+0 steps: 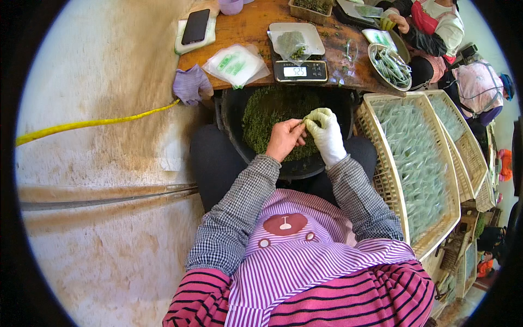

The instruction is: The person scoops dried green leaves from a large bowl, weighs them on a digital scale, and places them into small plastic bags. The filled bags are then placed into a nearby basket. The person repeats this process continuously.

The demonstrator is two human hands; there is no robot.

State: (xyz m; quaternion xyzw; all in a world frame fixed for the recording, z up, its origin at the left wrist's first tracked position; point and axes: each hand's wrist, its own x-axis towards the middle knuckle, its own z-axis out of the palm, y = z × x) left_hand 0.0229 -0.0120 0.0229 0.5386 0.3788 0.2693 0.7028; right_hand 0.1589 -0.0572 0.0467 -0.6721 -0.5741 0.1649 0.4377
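Note:
Over a black tub of small green plant bits, my two hands meet at the fingertips. My bare left hand has its thumb and forefinger pinched. Opposite it, my right hand, in a white glove, pinches at the same spot; anything between the fingertips is too small to make out. On the wooden table ahead, a digital scale carries a clear plastic bag with some green bits inside. A stack of clear bags with green print lies to its left.
A purple glove hangs at the table's left edge by a yellow hose. A phone rests on bags. Right stand a bowl of thin pale strips and a cream crate of filled bags. A co-worker sits at far right.

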